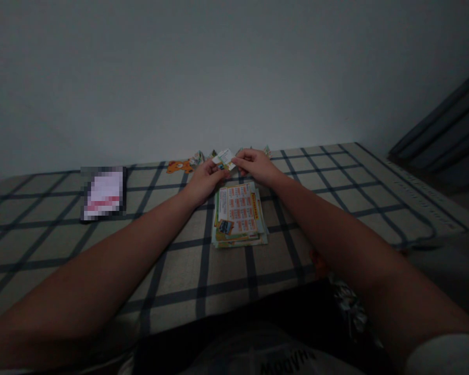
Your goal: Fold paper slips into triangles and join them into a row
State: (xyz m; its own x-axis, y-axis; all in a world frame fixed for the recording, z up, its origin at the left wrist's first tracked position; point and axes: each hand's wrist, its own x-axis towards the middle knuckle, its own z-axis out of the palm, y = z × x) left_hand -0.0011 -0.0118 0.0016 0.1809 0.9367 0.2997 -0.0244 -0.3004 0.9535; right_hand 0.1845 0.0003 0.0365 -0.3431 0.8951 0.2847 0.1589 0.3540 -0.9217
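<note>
Between my two hands is a small folded piece of printed paper (224, 157), white with green and yellow. My left hand (207, 179) pinches its lower left side, while the fingers of my right hand (255, 164) close on its right edge. Just below my hands lies a stack of printed paper sheets (238, 213), the top one covered in rows of orange and white text blocks. Behind my hands, several folded paper pieces (197, 158) sit along the wall, partly hidden by my fingers.
A checked cloth (160, 250) with a printed orange bear (180, 166) covers the surface. To the left lies a pixelated, dark-edged flat object (105, 194). A pale wall (219, 78) rises behind, and a dark curtain (445, 125) hangs at the right. Crinkled shiny material (352, 307) is near my lap.
</note>
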